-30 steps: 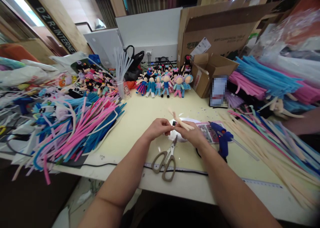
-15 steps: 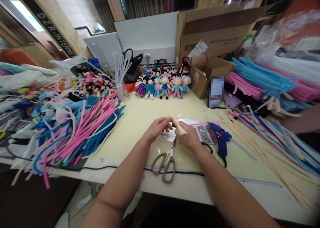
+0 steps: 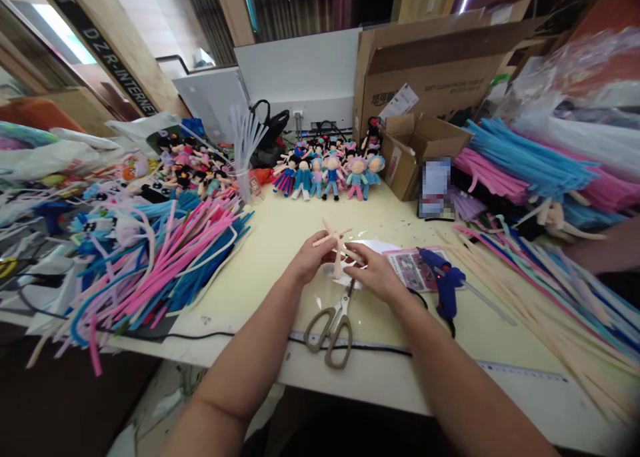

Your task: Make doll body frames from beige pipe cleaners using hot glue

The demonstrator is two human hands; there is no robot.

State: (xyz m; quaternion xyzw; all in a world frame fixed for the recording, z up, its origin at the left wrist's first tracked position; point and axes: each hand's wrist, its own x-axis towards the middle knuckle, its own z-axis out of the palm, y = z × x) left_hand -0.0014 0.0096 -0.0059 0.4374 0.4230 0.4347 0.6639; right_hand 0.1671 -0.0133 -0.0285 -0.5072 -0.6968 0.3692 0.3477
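Above the table's middle, my left hand (image 3: 316, 255) pinches a bundle of beige pipe cleaners (image 3: 339, 263) whose ends splay out in several directions. My right hand (image 3: 373, 270) has its fingers curled round a strand on the right side of the same bundle; the fingertips are partly hidden. Just below the hands lie scissors (image 3: 333, 327) with grey-brown handles, their blades pointing away from me. A white sheet (image 3: 373, 247) and a pink-edged picture card (image 3: 413, 268) lie under and beside my right hand. To its right sits a blue glue gun (image 3: 445, 287) with a clear stick in it.
Piles of coloured pipe cleaners (image 3: 165, 263) cover the left side, with more strands (image 3: 545, 290) at the right. Several small dolls (image 3: 331, 177) stand at the back beside a cardboard box (image 3: 420, 140) and a phone (image 3: 436, 187). A black cable (image 3: 200, 337) and a ruler (image 3: 525, 371) run along the front edge.
The beige bundle has passed from mainly my right hand into my left, and it is turned so its strands spread outward. My right hand has loosened and shifted slightly right.
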